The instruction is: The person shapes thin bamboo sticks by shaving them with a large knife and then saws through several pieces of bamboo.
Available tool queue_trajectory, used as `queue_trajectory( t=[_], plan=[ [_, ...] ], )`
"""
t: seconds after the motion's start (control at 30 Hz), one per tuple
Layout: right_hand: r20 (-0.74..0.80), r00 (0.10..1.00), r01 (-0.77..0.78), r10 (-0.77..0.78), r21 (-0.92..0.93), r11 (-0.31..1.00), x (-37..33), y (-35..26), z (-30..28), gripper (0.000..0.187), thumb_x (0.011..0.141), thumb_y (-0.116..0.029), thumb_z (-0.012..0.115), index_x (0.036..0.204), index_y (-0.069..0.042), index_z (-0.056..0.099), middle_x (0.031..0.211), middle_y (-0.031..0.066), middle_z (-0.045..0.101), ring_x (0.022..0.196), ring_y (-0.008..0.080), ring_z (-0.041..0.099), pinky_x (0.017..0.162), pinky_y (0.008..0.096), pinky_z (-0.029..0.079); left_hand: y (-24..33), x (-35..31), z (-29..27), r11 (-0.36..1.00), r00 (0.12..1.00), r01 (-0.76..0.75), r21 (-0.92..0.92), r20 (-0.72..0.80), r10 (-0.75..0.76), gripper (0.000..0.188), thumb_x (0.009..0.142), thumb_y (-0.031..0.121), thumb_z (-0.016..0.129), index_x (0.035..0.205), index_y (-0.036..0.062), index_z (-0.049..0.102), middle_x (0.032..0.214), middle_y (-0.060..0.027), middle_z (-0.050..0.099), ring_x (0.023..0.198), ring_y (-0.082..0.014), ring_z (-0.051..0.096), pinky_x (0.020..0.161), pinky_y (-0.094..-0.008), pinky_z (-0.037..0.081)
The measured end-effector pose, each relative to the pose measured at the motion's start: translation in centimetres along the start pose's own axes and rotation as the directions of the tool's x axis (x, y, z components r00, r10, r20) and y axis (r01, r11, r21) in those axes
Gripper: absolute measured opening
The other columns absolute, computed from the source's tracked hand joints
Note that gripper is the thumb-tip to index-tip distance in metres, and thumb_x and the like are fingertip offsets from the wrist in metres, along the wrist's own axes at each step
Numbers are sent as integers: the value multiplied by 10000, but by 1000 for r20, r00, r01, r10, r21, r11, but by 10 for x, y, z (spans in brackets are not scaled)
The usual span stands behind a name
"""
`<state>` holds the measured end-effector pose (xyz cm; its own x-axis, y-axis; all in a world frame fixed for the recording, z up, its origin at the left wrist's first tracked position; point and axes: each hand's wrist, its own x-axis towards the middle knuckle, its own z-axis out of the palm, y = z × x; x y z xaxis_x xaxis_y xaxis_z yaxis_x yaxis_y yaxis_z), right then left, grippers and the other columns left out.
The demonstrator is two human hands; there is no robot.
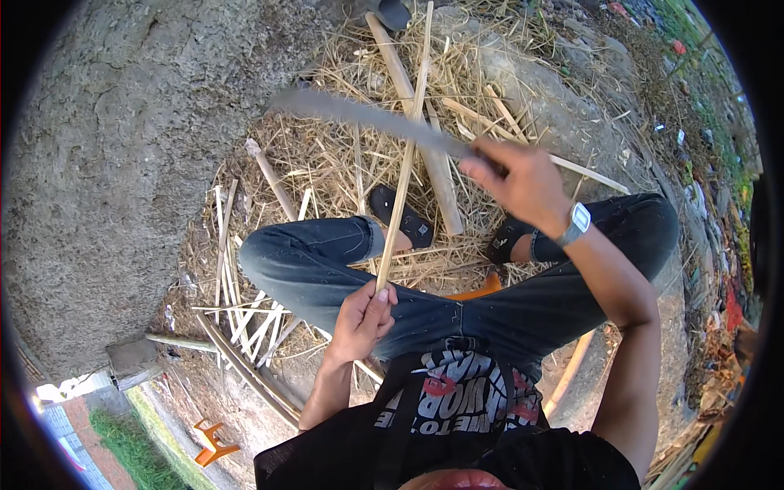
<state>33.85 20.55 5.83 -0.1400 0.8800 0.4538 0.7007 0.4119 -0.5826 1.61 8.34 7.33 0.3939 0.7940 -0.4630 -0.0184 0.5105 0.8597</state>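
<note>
My left hand (363, 321) is closed round the lower end of a long, pale bamboo strip (407, 155), which slants up and away between my knees. In my right hand (523, 184) is the handle of a machete (367, 116), its wide blade pointing left. The blade crosses the strip and looks slightly blurred; whether it touches the strip I cannot tell. Just beyond my feet lies a thicker bamboo pole (437, 175) on the ground.
Straw-like shavings (327, 163) cover the ground around my feet. Several split strips (261, 331) lie by my left knee, beside a rough grey wall (106, 163). Part of an orange seat (482, 289) shows beneath me, and an orange plastic piece (214, 443) lies behind left.
</note>
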Motion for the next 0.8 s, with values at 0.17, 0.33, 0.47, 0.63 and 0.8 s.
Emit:
queue_trajectory(
  t=[0.17,0.33,0.47,0.63,0.8],
  plan=[
    [104,938,345,-331,-186,920,-10,-16,8,430,878,-489,750,1107,-125,745,740,79,690,561,272,650,509,384,479,3,-5,4,987,997,78,-142,24,-75,260,1123,232,404,1001,24,500,611,65,258,443,-28,180,400,-234,163],
    [-127,961,-270,246,-227,936,26,81,-14,501,937,-593,654,1034,-108,729,618,65,630,493,232,605,459,372,454,-24,-35,-14,946,978,195,-258,121,-169,283,1117,251,413,946,41,496,607,59,255,438,-29,181,400,-246,138],
    [-78,745,-620,663,286,731,26,110,-38,464,980,-484,656,937,-23,681,619,51,629,437,145,553,426,330,436,-37,-38,-37,915,969,175,-364,228,-95,314,1105,272,440,916,34,518,606,53,262,446,-44,194,419,-260,144],
    [35,784,-430,620,752,500,35,36,-45,309,937,-305,760,916,-32,617,731,48,670,459,72,518,415,261,442,-23,-1,-17,903,970,75,-422,242,32,425,1105,398,439,859,57,499,612,47,258,465,-52,190,419,-262,140],
    [99,877,-311,471,864,397,73,-29,-93,315,927,-297,777,942,-26,617,709,17,603,473,65,518,426,261,461,7,61,24,915,912,-26,-402,366,186,454,1110,445,398,843,86,477,619,40,272,498,-80,238,434,-261,196]
  ],
)
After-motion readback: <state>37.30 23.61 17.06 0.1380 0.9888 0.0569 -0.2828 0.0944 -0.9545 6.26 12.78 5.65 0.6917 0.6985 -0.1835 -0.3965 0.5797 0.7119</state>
